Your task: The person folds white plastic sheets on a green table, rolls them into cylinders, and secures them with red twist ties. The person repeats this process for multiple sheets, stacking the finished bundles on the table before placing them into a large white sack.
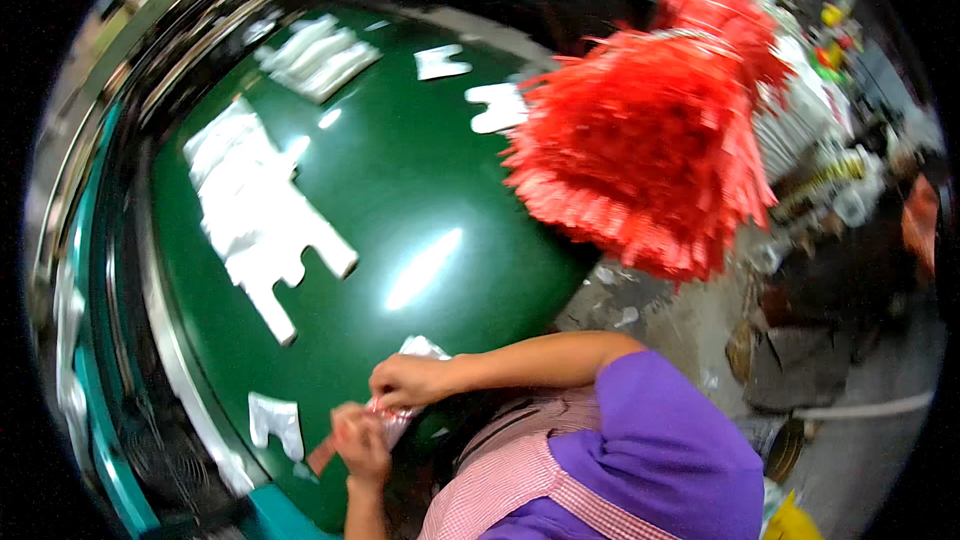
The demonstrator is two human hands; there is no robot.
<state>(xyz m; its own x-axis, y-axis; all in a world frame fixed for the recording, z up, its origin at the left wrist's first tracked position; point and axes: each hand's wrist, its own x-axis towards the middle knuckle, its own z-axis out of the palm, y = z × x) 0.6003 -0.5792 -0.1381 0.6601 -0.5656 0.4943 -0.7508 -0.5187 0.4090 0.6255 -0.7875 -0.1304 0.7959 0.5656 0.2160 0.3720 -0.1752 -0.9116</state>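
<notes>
Head view: a white plastic bundle (425,346) is held at the near edge of the green table (480,190), the right hand's (408,382) fingers apparently curled narrow on it. A reddish strip (320,457) appears gripped in the closed, blurred left hand (360,438). Step in hand, as judged: binding of the bundle; the wrap itself cannot be made out. Next, a taut strip and a firm pinch are probably called for.

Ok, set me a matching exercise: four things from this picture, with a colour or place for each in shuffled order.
1. Strand bundle
2. Worktop
3. Sleeve
4. Crinkled plastic

A. purple
B. at the right hand
C. bright red
D. green

Pairs: 1-C, 2-D, 3-A, 4-B
</notes>
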